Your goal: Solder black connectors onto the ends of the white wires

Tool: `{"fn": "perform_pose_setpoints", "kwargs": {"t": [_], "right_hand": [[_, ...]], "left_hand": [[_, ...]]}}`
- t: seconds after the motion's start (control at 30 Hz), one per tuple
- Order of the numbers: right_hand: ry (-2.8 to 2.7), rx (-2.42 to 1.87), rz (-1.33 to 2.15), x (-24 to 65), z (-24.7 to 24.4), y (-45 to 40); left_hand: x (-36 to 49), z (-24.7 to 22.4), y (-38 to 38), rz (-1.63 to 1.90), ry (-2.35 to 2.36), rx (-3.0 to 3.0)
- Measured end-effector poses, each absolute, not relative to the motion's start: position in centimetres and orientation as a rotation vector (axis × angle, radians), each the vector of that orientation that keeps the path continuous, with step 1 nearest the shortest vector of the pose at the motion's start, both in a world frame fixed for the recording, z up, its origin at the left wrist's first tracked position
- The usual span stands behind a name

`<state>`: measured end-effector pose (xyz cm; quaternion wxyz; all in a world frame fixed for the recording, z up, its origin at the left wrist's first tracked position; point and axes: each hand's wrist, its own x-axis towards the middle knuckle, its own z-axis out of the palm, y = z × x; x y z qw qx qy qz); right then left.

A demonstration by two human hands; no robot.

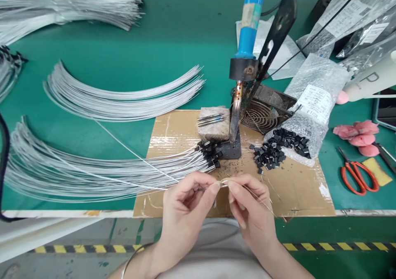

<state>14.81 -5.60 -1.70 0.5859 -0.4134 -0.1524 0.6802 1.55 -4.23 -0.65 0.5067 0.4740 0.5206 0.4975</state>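
My left hand (188, 213) pinches the end of a white wire (133, 150) between thumb and index finger; the wire runs back to the left over the bundles. Beside it, my right hand (252, 209) is closed on a thin wire (258, 198) that trails to the lower right. Fingertips of both hands nearly meet above the cardboard's front part, and the small piece between them is hard to make out. Just beyond my left hand lie wires with black ends (210, 153). A blue soldering iron (247, 23) hangs in a stand (274, 39) behind my hands.
Bundled white wires (123, 101) lie at left on the green table (173, 31). Cardboard (297, 188) bears a block (213, 124), a fan (260, 114) and small black pieces (269, 155). A bubble bag (321, 89), red-handled scissors (359, 178) and yellow sponge (377, 171) are right.
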Motion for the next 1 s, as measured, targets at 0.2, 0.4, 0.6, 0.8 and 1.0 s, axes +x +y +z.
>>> {"fn": "perform_pose_setpoints", "kwargs": {"t": [0.2,0.4,0.6,0.8,1.0], "right_hand": [[-0.358,-0.970,1.551,14.6,-1.6,-5.7],[-0.397,-1.032,1.465,15.5,-2.0,-5.5],[-0.578,-1.051,1.466,15.3,-2.0,-5.6],[-0.597,-1.091,1.425,15.3,-1.6,-5.5],[-0.627,-1.099,1.452,15.7,-1.7,-5.4]], "left_hand": [[1.6,-0.9,-4.4,1.197,1.229,1.059],[1.2,-1.0,-4.1,1.183,1.220,1.024],[0.9,-1.0,-4.1,1.172,1.221,1.110],[1.0,-1.1,-4.0,1.194,1.237,1.235],[1.2,-0.5,-3.5,1.226,1.257,1.334]]}}
